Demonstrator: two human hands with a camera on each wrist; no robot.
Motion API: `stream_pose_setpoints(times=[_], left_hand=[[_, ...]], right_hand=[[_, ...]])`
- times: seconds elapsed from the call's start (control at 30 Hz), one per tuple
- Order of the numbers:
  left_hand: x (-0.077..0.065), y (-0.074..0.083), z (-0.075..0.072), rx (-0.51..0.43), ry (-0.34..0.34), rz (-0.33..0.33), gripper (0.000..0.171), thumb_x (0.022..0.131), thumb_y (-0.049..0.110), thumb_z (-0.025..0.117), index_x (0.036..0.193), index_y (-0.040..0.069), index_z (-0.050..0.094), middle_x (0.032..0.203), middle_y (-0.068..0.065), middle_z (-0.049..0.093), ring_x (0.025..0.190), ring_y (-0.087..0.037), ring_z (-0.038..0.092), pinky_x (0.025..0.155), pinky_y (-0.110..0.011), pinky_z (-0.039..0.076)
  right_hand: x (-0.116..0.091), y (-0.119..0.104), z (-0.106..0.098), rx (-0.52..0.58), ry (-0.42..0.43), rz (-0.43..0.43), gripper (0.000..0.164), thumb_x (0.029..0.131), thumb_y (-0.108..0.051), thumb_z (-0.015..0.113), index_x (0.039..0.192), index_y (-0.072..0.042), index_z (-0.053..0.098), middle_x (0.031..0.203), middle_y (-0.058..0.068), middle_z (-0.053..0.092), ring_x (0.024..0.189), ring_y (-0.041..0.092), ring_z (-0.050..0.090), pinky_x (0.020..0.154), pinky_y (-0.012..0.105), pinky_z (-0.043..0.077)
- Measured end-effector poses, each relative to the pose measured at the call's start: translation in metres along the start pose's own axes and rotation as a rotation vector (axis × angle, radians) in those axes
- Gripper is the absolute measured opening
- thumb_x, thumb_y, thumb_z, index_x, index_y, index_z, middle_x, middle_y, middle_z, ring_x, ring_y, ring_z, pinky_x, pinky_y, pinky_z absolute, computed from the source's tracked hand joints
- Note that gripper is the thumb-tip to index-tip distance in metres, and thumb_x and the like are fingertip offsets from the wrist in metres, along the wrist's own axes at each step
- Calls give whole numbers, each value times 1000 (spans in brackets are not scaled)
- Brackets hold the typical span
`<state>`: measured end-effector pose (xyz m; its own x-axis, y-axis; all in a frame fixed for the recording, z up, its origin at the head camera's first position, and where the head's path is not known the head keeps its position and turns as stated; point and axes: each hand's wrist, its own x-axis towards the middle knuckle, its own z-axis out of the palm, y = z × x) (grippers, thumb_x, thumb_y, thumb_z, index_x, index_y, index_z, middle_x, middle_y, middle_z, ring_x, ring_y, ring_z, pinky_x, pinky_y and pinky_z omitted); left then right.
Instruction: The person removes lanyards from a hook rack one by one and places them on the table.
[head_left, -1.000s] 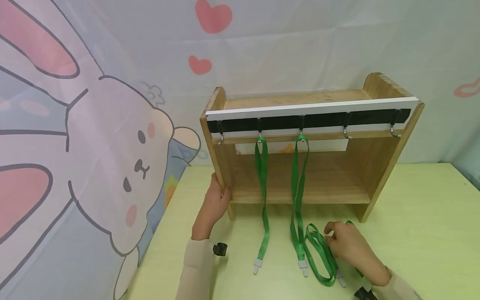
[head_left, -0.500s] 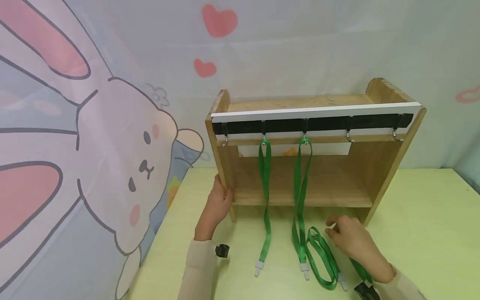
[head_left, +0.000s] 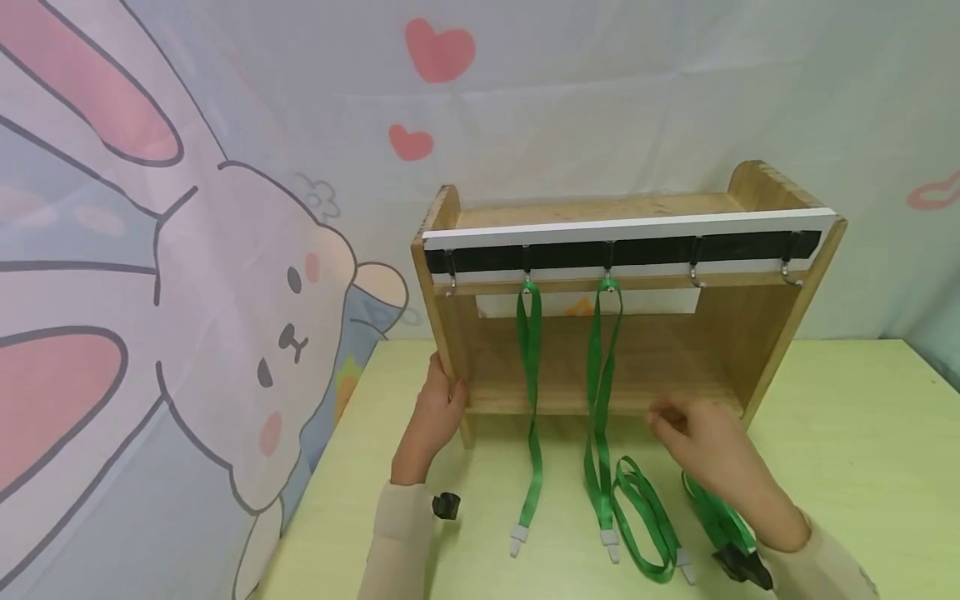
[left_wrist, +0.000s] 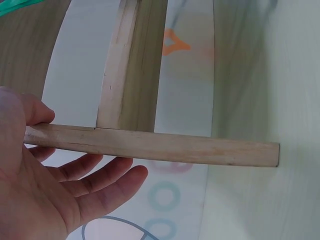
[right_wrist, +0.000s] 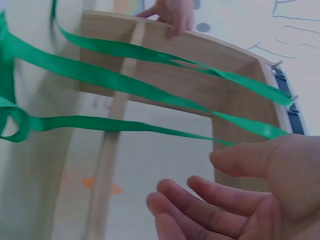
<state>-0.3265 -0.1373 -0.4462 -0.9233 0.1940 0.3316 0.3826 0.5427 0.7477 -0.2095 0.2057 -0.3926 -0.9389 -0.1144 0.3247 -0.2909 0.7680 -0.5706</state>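
Observation:
On the left, my left hand (head_left: pixel 437 408) grips the side panel of a small wooden shelf (head_left: pixel 600 400); in the left wrist view its thumb and fingers lie on opposite sides of the panel (left_wrist: pixel 200 148). My right hand (head_left: pixel 712 442) is in front of the shelf's lower right part. In the right wrist view its fingers (right_wrist: pixel 215 205) are loosely bent, thumb apart, holding nothing. One green lanyard (head_left: pixel 531 375) hangs from the second hook, another green lanyard (head_left: pixel 597 400) from the middle hook. A looped lanyard (head_left: pixel 647 517) and a further lanyard (head_left: pixel 712 512) lie on the table.
A white-edged black strip (head_left: pixel 570 255) with several metal hooks runs along the shelf's upper front. The two right-hand hooks and the leftmost hook (head_left: pixel 451 283) carry nothing. A pale yellow-green table (head_left: pixel 847 433) lies beneath, and a cartoon-printed cloth (head_left: pixel 570 125) hangs behind.
My right hand has risen from the lanyards on the table to in front of the shelf, uncovering more of the rightmost lanyard. The left hand keeps its hold; the view has shifted slightly.

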Motion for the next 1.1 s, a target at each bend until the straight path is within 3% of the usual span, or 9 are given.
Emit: stream_pose_setpoints(times=[0.3,0.53,0.63,0.87,1.1], left_hand=[[0,-4,3,-26,-4,-10,60,106,19,42,156,-1,14,141,-30,45,125,-42,53,96,-58,47],[-1,-3,3,-35,-12,-19,62,106,20,43,156,-3,14,143,-30,44,128,-43,51,100,-58,45],[-3,-2,3,-31,-6,1,61,106,19,43,155,-4,16,142,-31,44,128,-43,51,100,-58,44],[-4,-2,2,-31,1,38,58,106,18,43,153,-6,20,138,-32,48,122,-43,55,95,-57,47],[-3,-1,1,-35,-3,27,59,106,17,43,155,-5,18,142,-31,45,126,-43,52,98,-58,46]], right_hand=[[12,-22,-9,35,167,-67,17,96,-12,68,107,0,70,99,14,73,88,34,70,74,53,54],[21,-36,-13,75,160,-58,36,98,-19,67,124,3,60,115,23,68,101,42,66,82,56,52],[26,-42,-11,119,183,-90,40,97,-17,68,128,6,56,117,25,66,104,42,65,85,56,52],[34,-55,-5,199,251,-112,42,96,-12,69,130,9,55,116,28,66,107,41,64,87,56,52],[41,-66,6,279,286,-55,47,96,-13,71,134,8,55,115,28,68,104,41,68,87,56,52]])
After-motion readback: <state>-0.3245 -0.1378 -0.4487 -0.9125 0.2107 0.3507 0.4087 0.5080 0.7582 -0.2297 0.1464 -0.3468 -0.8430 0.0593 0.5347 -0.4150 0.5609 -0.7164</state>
